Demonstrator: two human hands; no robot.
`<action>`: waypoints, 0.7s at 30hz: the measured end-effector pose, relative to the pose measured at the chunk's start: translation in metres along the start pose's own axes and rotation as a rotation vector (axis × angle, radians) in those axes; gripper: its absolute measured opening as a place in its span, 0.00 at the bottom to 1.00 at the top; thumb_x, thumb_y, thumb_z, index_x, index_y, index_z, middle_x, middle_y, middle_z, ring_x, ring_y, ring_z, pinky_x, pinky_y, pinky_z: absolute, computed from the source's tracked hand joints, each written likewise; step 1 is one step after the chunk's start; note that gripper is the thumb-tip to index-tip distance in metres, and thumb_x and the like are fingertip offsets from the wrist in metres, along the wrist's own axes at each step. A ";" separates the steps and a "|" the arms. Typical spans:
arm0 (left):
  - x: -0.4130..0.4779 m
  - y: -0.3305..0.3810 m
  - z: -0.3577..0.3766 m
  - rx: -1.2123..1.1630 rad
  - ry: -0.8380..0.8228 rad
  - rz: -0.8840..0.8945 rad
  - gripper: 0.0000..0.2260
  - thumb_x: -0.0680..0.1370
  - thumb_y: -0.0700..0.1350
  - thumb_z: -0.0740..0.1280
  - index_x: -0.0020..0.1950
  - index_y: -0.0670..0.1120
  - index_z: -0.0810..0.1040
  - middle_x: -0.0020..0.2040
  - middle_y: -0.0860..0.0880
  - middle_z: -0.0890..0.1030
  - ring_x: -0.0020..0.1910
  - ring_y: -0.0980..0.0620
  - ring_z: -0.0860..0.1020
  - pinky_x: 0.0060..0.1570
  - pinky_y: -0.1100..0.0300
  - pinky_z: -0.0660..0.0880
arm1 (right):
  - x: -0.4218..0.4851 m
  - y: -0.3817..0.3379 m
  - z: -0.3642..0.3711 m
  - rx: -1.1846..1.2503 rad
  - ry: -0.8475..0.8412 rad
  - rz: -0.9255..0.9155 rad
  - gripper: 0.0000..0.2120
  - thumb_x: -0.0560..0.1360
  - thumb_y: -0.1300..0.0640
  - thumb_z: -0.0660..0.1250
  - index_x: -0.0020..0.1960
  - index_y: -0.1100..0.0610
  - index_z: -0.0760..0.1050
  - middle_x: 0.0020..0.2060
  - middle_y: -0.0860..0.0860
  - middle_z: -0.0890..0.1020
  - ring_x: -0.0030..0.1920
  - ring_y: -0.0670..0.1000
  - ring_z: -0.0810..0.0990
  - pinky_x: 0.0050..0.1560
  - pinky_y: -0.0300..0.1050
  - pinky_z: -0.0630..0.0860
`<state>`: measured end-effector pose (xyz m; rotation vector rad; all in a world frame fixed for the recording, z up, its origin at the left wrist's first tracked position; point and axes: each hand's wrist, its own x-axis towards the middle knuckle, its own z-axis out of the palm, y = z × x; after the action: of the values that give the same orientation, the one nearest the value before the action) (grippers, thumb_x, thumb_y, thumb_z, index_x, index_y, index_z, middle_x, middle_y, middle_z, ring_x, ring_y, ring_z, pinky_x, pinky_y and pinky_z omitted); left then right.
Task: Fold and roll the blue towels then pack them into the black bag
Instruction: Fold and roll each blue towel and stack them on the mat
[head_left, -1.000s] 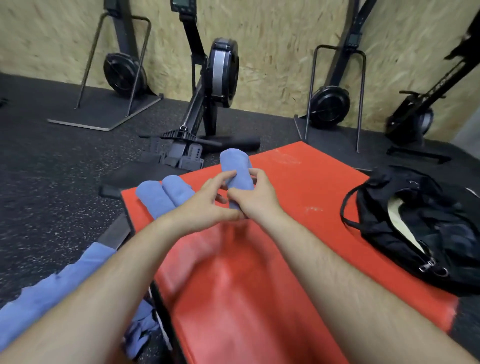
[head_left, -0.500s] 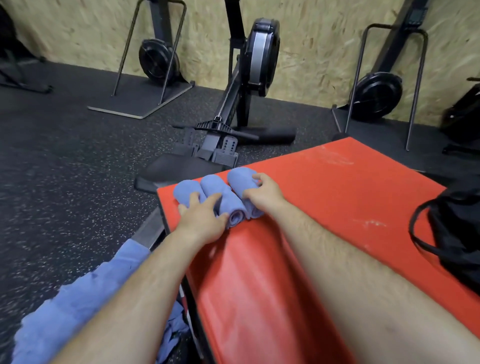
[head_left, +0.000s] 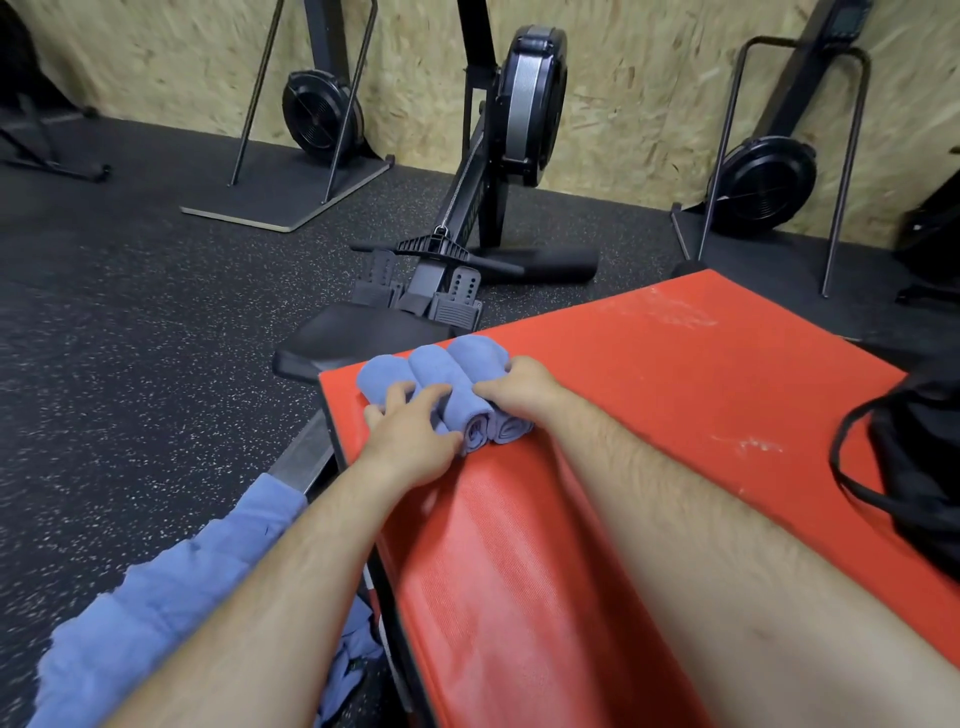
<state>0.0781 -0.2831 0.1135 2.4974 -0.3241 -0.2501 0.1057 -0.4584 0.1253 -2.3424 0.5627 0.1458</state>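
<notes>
Three rolled blue towels lie side by side at the far left corner of the red mat: a left roll, a middle roll and a right roll. My left hand rests on the left and middle rolls with its fingers spread over them. My right hand grips the right roll, fingers curled over its far side and thumb across its top. The black bag sits on the mat at the right edge of view, only partly visible.
Loose blue towels lie heaped at lower left beside the mat. A rowing machine stands on the speckled black floor just beyond the mat's corner. More gym machines line the wooden wall behind.
The roll that both hands held above the mat now lies beside the other two rolls. My left hand has moved onto the left rolls. The view has swung left, cutting off most of the bag.
</notes>
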 end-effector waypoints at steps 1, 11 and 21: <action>-0.001 0.000 0.000 -0.003 0.000 -0.001 0.26 0.77 0.51 0.68 0.75 0.60 0.66 0.77 0.49 0.57 0.71 0.39 0.58 0.70 0.55 0.59 | 0.001 0.001 0.000 -0.009 0.000 0.000 0.17 0.72 0.50 0.70 0.56 0.59 0.77 0.52 0.54 0.82 0.50 0.55 0.81 0.44 0.44 0.74; 0.002 0.001 -0.004 0.057 0.023 -0.018 0.24 0.77 0.52 0.65 0.73 0.59 0.67 0.75 0.48 0.61 0.69 0.40 0.60 0.69 0.51 0.64 | -0.014 0.001 -0.002 -0.134 0.111 -0.151 0.24 0.74 0.48 0.62 0.69 0.53 0.72 0.65 0.55 0.78 0.64 0.58 0.76 0.64 0.50 0.73; -0.048 0.008 -0.041 0.033 0.148 0.112 0.23 0.78 0.45 0.62 0.74 0.53 0.69 0.73 0.44 0.70 0.69 0.38 0.67 0.67 0.47 0.68 | -0.122 -0.039 0.005 -0.434 0.228 -0.413 0.18 0.82 0.53 0.57 0.69 0.53 0.73 0.64 0.55 0.79 0.65 0.60 0.74 0.62 0.51 0.71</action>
<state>0.0412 -0.2529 0.1561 2.5025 -0.4080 -0.0146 0.0132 -0.3863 0.1774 -2.8659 0.1467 -0.2143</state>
